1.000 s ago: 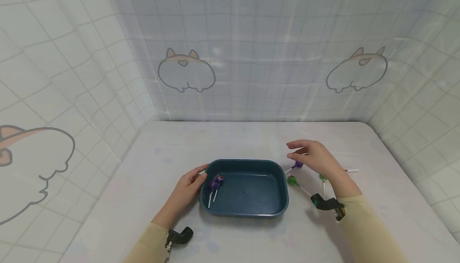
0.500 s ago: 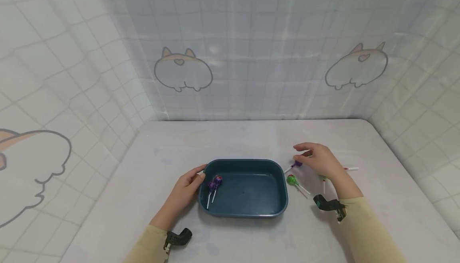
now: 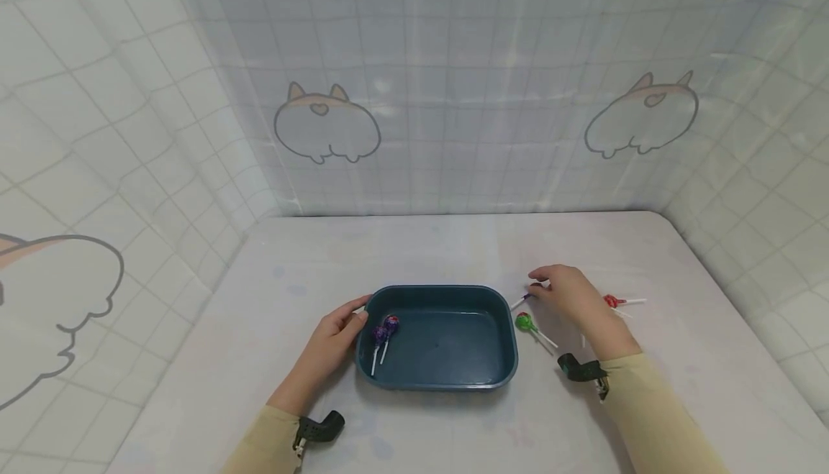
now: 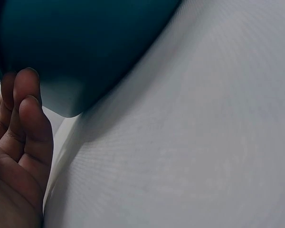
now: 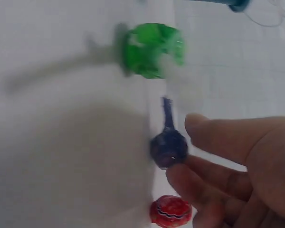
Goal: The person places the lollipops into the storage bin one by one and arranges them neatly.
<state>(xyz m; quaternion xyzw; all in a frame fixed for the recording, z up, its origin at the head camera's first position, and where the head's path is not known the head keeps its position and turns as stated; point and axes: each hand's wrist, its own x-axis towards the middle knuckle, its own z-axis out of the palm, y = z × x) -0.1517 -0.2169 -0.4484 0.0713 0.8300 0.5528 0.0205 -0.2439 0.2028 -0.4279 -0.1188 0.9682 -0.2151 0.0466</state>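
A dark teal plastic tray (image 3: 447, 352) stands on the table, holding two purple-wrapped lollipops (image 3: 391, 324) at its left end. My left hand (image 3: 332, 341) grips the tray's left wall, thumb at the rim and fingers outside; in the left wrist view its fingertips press the wall (image 4: 85, 52). Right of the tray, my right hand (image 3: 573, 301) reaches down over another purple lollipop (image 5: 168, 148). Its thumb and forefinger lie on either side of the candy, apart from each other, with no firm pinch visible. A green lollipop (image 3: 524, 322) lies nearer the tray.
A red lollipop (image 3: 612, 301) lies right of my right hand, with another white stick beside it. A further stick (image 3: 583, 341) shows partly under the right wrist. The white table (image 3: 427, 251) is bounded by tile-patterned curtains (image 3: 453, 136) at the back and sides.
My right hand has come down and slightly right onto the purple lollipop, and its wrist has shifted to uncover the red one. The left hand stays on the tray.
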